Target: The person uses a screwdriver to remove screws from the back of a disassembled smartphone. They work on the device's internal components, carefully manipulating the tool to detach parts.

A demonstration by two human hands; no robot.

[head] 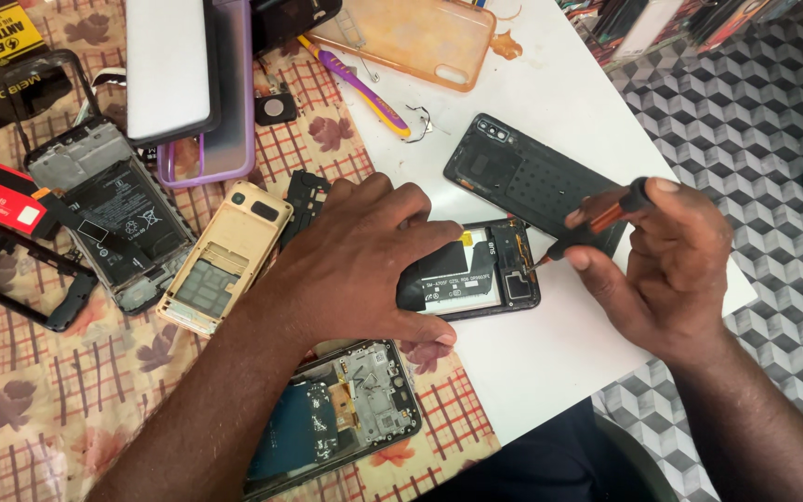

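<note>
**Screwdriver tip at the corner of an opened phone**

The right hand (676, 270) pinches a small screwdriver (597, 220) with a black and orange handle — thumb and fingers closed around the grip, forefinger capping its end. The tip slants down and left to the right edge of an opened smartphone (476, 270), which lies back-up on the white table (559, 353) with its battery and black inner frame exposed.

The left hand (355, 265) lies flat across the left part of that phone, fingers spread and pressing down, thumb along its lower edge; it holds nothing else.

Just behind the phone, touching or nearly touching its top edge, lies a detached black back cover (513, 177) with a camera cut-out. Farther up the table are a purple and yellow toothbrush (355, 84) and a translucent orange phone case (411, 37).

Left of the left hand, on a checked floral cloth (39, 409), sits a gold keypad-phone housing (225, 256), and beyond it another stripped phone with its battery showing (118, 209). A 3rd opened handset (336, 418) — circuit board bare — lies under the left forearm. A purple case (220, 139) lies at the top, partly under a flat white slab.
</note>
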